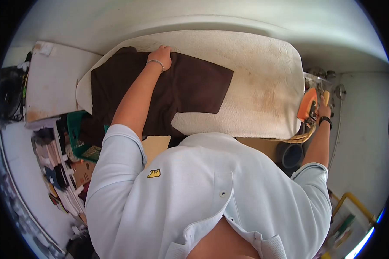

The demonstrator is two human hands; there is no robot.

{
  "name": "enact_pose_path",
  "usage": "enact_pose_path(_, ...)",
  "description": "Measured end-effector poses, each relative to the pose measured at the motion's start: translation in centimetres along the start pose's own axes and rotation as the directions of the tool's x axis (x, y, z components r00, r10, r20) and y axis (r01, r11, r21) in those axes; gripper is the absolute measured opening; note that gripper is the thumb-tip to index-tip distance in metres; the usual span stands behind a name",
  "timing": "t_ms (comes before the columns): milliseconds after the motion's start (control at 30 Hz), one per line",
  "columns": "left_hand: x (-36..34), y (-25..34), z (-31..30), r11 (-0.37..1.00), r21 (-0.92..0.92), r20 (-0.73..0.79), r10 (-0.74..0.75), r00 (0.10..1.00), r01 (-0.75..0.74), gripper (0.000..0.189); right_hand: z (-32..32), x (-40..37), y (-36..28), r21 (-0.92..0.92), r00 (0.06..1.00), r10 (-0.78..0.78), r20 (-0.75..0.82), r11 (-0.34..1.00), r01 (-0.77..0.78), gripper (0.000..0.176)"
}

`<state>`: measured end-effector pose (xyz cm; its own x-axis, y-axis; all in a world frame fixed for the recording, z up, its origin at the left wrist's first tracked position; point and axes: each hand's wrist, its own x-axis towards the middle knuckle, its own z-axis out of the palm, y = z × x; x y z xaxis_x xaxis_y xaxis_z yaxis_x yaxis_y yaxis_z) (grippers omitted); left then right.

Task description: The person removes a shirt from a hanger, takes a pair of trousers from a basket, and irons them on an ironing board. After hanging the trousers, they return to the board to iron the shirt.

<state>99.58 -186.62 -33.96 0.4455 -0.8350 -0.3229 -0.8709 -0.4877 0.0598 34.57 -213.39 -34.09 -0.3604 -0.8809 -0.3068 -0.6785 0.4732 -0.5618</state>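
A dark brown garment (199, 82) lies over the left and middle of the padded ironing board (263, 56). One wide leg or sleeve is spread flat to the right, while the rest is wrinkled and hangs over the near edge. My left hand (161, 57) is closed on the garment near its far edge, fingers curled into the cloth. Off the board's right end, my right hand (323, 110) is wrapped round the handle side of an orange iron (307, 105), which is tilted up. Its fingers are partly hidden.
A wicker basket (304, 137) sits under the board's right end, near a dark bucket (289, 154). Metal items crowd a shelf behind the iron. At left are a green plastic basket (75, 134), a white panel (58, 82) and stacked folded cloth (47, 151). A wall runs behind the board.
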Motion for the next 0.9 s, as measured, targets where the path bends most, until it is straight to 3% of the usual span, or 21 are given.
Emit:
enact_pose_path(67,-0.7,0.2,-0.8,0.996,0.073,0.054,-0.05,0.997,0.046,0.033,-0.6,3.9,-0.1,-0.006,0.997,-0.021,0.069,1.0,0.021,0.071)
enact_pose_path(100,-1.4,0.1,-1.6,0.998,0.068,0.045,0.015,0.999,-0.018,0.03,-0.6,6.7,0.3,-0.225,0.965,-0.261,-0.022,0.942,0.25,0.072)
enact_pose_path(133,-2.1,-0.1,-2.1,0.994,0.065,0.038,0.081,0.996,-0.084,0.027,-0.1,7.5,-0.3,-0.442,0.864,-0.5,-0.06,0.789,0.426,0.072)
enact_pose_path(267,-7.0,-0.3,-3.5,0.993,-0.049,-0.001,0.108,0.994,-0.108,0.022,-0.3,6.1,-3.7,-0.474,0.899,-0.437,0.021,0.787,0.394,0.068)
enact_pose_path(333,-10.6,0.1,-4.4,0.963,-0.137,-0.191,0.204,0.96,-0.232,0.019,0.0,6.7,-3.0,-0.528,0.884,-0.467,-0.002,0.751,0.396,0.068)
enact_pose_path(367,-12.4,0.3,-4.9,0.966,-0.138,-0.195,0.19,0.962,-0.219,0.019,0.0,6.9,-2.8,-0.586,0.868,-0.496,-0.034,0.713,0.385,0.068)
enact_pose_path(433,-16.1,0.8,-5.9,0.915,-0.184,-0.299,0.295,0.907,-0.358,0.016,-0.3,6.6,-3.1,-0.569,0.871,-0.492,0.001,0.716,0.405,0.068)
enact_pose_path(533,-21.7,1.7,-7.8,0.907,-0.198,-0.248,0.321,0.914,-0.372,0.015,-0.1,4.8,-4.0,-0.424,0.913,-0.397,0.091,0.814,0.396,0.066)
enact_pose_path(567,-23.3,1.7,-8.3,0.908,-0.196,-0.255,0.317,0.914,-0.369,0.015,0.7,2.3,-4.8,-0.527,0.849,-0.516,-0.111,0.755,0.39,0.067)
enact_pose_path(633,-26.4,1.4,-8.9,0.878,-0.17,-0.309,0.383,0.87,-0.447,0.015,2.5,-3.5,-6.7,-0.706,0.547,-0.713,-0.438,0.65,0.281,0.071)
enact_pose_path(700,-29.4,1.0,-9.3,0.855,-0.144,-0.394,0.412,0.821,-0.498,0.017,6.5,-5.8,-9.0,-0.544,0.515,-0.836,-0.189,0.525,0.655,0.074)
enact_pose_path(733,-31.0,0.7,-9.8,0.848,-0.095,-0.404,0.446,0.799,-0.522,0.018,9.3,-11.2,-10.8,-0.426,0.491,-0.87,-0.041,0.46,0.779,0.079)
enact_pose_path(767,-32.6,0.3,-10.3,0.837,-0.044,-0.412,0.481,0.774,-0.545,0.018,15.1,-13.5,-10.0,-0.293,0.478,-0.878,-0.009,0.459,0.838,0.082)
enact_pose_path(800,-34.2,-0.1,-10.5,0.809,-0.028,-0.449,0.515,0.73,-0.587,0.019,19.5,-18.2,-10.5,-0.129,0.392,-0.912,0.117,0.378,0.917,0.081)
enact_pose_path(833,-35.8,-0.6,-10.8,0.804,-0.021,-0.452,0.522,0.723,-0.594,0.019,21.9,-24.9,-11.7,-0.022,0.28,-0.918,0.282,0.285,0.958,0.08)
enact_pose_path(867,-37.7,-1.1,-11.1,0.788,0.009,-0.46,0.55,0.697,-0.616,0.018,25.6,-29.7,-11.7,0.282,-0.049,-0.954,0.295,0.038,0.959,0.077)
enact_pose_path(900,-39.5,-1.6,-11.0,0.772,0.039,-0.466,0.576,0.671,-0.635,0.018,27.3,-35.8,-12.1,0.324,-0.222,-0.908,0.355,-0.103,0.94,0.076)
